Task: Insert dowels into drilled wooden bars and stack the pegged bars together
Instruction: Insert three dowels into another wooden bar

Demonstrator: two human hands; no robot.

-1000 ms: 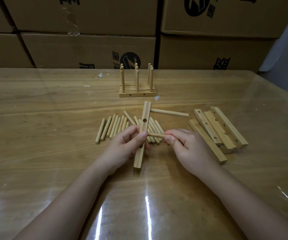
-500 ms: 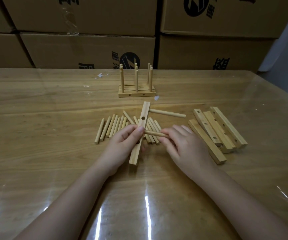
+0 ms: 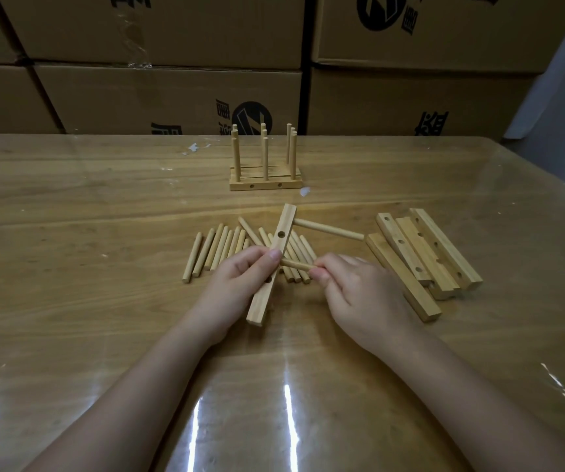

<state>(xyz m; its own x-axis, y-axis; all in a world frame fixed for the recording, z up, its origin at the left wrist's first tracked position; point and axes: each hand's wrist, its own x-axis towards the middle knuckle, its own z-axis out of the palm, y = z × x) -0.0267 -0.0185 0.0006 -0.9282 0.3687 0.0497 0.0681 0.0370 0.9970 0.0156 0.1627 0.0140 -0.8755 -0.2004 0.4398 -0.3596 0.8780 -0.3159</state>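
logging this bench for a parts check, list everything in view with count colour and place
held bar: one, pale wood, tilted at centre
inserted dowel: one, pale wood, sticks out right from the held bar's far end
second dowel: one, pale wood, its end at the held bar's side
loose dowels: over ten, pale wood, on the table behind the hands
spare bars: at least four, pale wood, heaped at right
pegged stack: one, pale wood, far centre, dowels upright
table: one, brown wood under clear sheet
boxes: several, brown card, black print, behind the table
left grip: one, holds the held bar
right grip: one, pinches the second dowel
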